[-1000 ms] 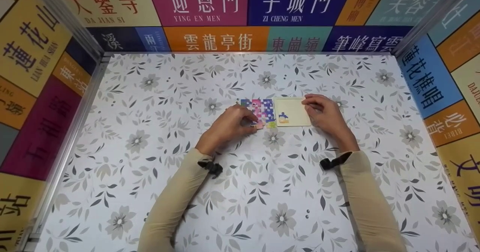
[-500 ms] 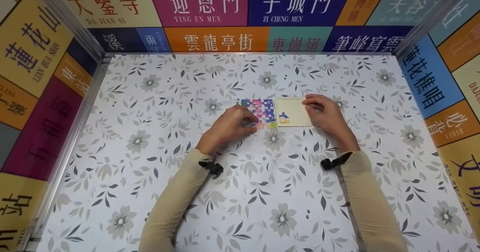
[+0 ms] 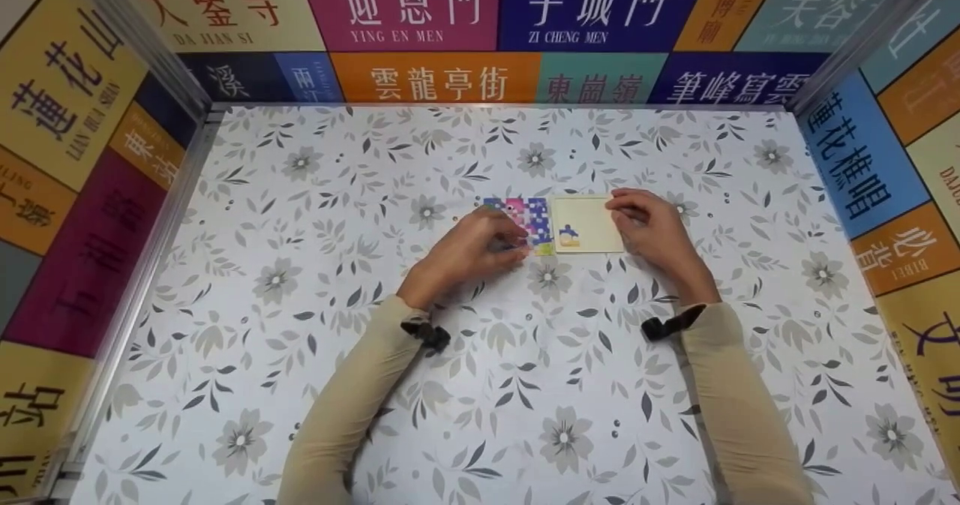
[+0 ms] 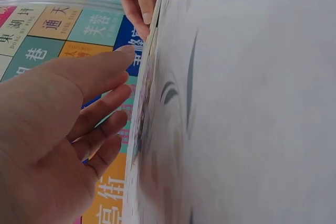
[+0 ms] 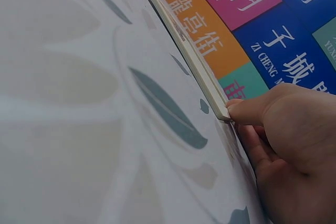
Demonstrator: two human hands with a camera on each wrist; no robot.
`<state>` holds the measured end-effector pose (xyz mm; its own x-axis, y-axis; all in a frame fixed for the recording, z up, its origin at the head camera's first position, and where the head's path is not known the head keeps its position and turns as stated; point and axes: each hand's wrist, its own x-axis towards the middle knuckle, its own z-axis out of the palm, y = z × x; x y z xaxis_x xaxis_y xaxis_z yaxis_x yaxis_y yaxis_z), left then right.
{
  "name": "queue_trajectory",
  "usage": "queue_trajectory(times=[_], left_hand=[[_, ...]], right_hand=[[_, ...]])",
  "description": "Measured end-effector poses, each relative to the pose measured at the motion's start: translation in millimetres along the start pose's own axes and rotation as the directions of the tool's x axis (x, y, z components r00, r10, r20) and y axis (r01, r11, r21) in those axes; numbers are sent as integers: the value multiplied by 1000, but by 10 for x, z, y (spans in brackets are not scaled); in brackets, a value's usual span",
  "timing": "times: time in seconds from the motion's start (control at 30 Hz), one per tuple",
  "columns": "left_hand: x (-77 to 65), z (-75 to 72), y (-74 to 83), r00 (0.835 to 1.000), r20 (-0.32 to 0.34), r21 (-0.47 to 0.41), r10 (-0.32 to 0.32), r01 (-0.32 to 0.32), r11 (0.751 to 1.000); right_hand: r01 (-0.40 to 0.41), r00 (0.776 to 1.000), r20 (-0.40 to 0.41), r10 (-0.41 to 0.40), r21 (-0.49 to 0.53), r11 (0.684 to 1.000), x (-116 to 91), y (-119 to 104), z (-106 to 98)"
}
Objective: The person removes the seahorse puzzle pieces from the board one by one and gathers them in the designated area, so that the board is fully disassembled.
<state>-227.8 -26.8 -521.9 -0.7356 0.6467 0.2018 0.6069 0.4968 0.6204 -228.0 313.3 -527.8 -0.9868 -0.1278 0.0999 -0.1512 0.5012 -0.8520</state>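
Colourful jigsaw pieces (image 3: pixel 537 220), pink, blue and purple, lie joined in a block at the middle of the table in the head view. My left hand (image 3: pixel 480 244) is over their lower left part and hides some of them. In the left wrist view that hand's fingers (image 4: pixel 107 129) are loosely bent beside the pieces, with nothing seen between thumb and fingers. Just right of the block lies a cream puzzle tray (image 3: pixel 596 216) with a small blue and yellow section in its lower left corner. My right hand (image 3: pixel 651 227) pinches the tray's right edge.
A white tablecloth (image 3: pixel 480 385) with grey flowers and leaves covers the table. Panels with large lettering (image 3: pixel 435 77) stand along the back and both sides. Black camera straps (image 3: pixel 429 334) are worn at the wrists.
My left hand has shifted slightly right and covers more of the pieces. The gap in their bottom row has narrowed. My right hand and the tray have stayed almost still.
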Motion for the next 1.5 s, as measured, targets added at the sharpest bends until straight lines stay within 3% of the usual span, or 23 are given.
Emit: queue_trajectory(times=[0.1, 0.27, 0.5, 0.77, 1.03, 1.23, 1.5], left_hand=[[65, 34, 41, 1000, 12, -9, 24, -24, 1000], [196, 141, 145, 997, 26, -42, 78, -77, 996], [400, 322, 277, 997, 46, -86, 68, -64, 994], [645, 458, 415, 996, 14, 10, 92, -92, 996], [624, 525, 449, 999, 23, 125, 32, -35, 992], [617, 548, 455, 999, -52, 170, 1, 7, 985], [586, 549, 500, 984, -106, 194, -140, 159, 968]], right_hand=[[14, 1000, 3, -14, 18, 1000, -32, -114, -9], [16, 1000, -1, -16, 9, 1000, -19, -79, 0], [5, 1000, -10, -5, 5, 1000, 34, 62, 25], [30, 1000, -7, -30, 9, 1000, 85, 261, 20], [11, 1000, -6, -11, 11, 1000, 82, 253, 4], [8, 1000, 5, -8, 6, 1000, 78, 250, -6], [6, 1000, -4, -6, 1, 1000, 78, 245, -2]])
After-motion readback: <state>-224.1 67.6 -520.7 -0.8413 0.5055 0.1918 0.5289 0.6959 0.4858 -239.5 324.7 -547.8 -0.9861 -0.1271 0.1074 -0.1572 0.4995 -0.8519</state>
